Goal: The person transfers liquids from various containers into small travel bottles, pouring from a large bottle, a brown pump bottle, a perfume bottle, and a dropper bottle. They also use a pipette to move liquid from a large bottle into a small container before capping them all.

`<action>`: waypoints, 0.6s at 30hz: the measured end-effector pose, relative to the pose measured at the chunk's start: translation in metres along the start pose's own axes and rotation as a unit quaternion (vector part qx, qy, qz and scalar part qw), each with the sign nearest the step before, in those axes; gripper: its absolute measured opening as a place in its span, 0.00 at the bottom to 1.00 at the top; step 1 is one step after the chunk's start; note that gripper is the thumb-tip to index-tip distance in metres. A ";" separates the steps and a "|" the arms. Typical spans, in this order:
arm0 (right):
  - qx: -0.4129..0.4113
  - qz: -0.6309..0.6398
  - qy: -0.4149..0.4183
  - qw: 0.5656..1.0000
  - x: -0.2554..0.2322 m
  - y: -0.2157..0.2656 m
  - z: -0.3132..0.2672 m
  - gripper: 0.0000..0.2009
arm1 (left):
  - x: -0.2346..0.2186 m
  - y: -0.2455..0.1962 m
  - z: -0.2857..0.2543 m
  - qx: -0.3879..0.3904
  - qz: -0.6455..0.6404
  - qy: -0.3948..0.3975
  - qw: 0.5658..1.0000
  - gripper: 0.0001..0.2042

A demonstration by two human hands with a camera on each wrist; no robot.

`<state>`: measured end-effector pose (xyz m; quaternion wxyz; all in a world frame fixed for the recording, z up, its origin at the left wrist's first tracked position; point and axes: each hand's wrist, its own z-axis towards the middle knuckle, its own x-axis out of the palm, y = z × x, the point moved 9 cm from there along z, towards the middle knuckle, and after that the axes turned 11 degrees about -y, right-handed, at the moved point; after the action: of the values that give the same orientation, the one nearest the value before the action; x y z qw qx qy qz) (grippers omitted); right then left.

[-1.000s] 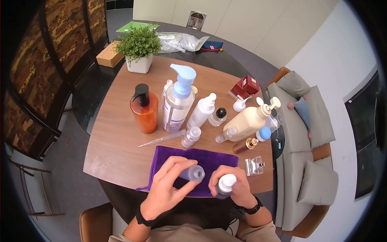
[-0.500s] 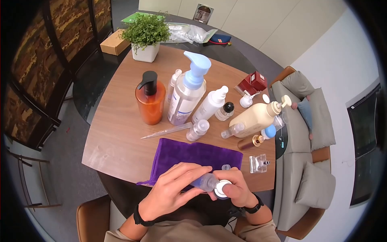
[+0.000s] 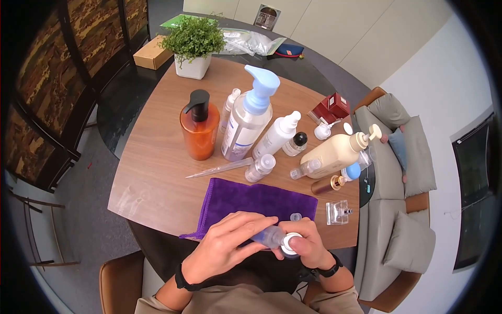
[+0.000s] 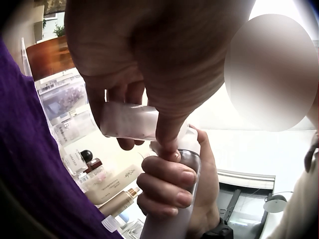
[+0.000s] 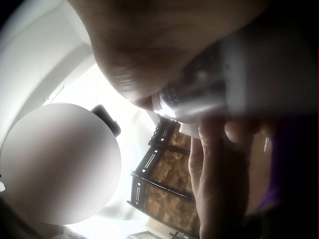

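Note:
My left hand (image 3: 225, 243) holds a small clear bottle (image 3: 269, 237) tilted, its open end against the white top (image 3: 291, 244) of a second bottle. My right hand (image 3: 309, 246) grips that second bottle, with the thumb on its white top. In the left wrist view the fingers of the right hand (image 4: 164, 184) curl round the larger clear bottle (image 4: 169, 224), while the small bottle (image 4: 130, 121) lies between left thumb and fingers. Beneath and beyond the hands is a purple cloth (image 3: 251, 201), with a small clear cap (image 3: 296, 216) on it near the right hand.
Behind the cloth stand an orange pump bottle (image 3: 200, 133), a blue-topped pump bottle (image 3: 246, 123), white bottles and a cream pump bottle (image 3: 334, 154). A pipette (image 3: 219, 168) lies to the left. Right of the cloth is a square glass bottle (image 3: 337, 213); a potted plant (image 3: 192, 67) stands farther back.
From apart, the two bottles have come together, and the small one has tipped towards the right. The right thumb has moved onto the white top. A small cap now shows on the cloth.

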<state>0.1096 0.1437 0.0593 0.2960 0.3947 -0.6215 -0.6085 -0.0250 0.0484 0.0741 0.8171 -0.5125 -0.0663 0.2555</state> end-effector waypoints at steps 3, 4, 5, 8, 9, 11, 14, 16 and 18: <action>-0.001 0.011 -0.004 1.000 -0.002 0.001 0.001 0.26 | 0.001 0.001 -0.001 0.004 -0.003 -0.001 1.000 0.26; -0.006 0.013 -0.007 1.000 -0.002 0.001 0.001 0.26 | 0.001 0.001 -0.001 0.004 -0.002 -0.004 1.000 0.26; -0.007 0.013 -0.007 1.000 -0.002 0.000 0.001 0.26 | 0.001 0.001 -0.002 0.004 -0.002 -0.005 1.000 0.26; -0.018 -0.007 -0.006 1.000 -0.001 -0.002 0.001 0.28 | 0.001 0.004 -0.002 -0.013 -0.009 -0.003 1.000 0.27; -0.020 -0.009 -0.015 1.000 -0.002 -0.002 0.002 0.28 | 0.001 0.004 -0.002 -0.014 -0.011 -0.002 1.000 0.26; -0.024 -0.010 -0.024 0.999 -0.004 -0.001 0.003 0.28 | 0.002 0.004 -0.002 -0.013 -0.011 0.000 1.000 0.26; -0.024 -0.010 -0.019 0.999 -0.004 -0.001 0.004 0.28 | 0.003 0.005 -0.002 -0.022 -0.017 0.005 1.000 0.26; -0.040 -0.005 -0.028 0.999 -0.005 -0.001 0.005 0.28 | 0.002 0.005 -0.001 -0.024 -0.021 0.002 0.999 0.26; -0.038 -0.014 -0.023 0.999 -0.005 -0.001 0.005 0.29 | 0.003 0.006 -0.001 -0.032 -0.026 0.001 0.999 0.26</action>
<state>0.1075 0.1505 0.0584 0.2876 0.3778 -0.5992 -0.6446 -0.0246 0.0511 0.0686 0.8068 -0.5363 -0.0869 0.2320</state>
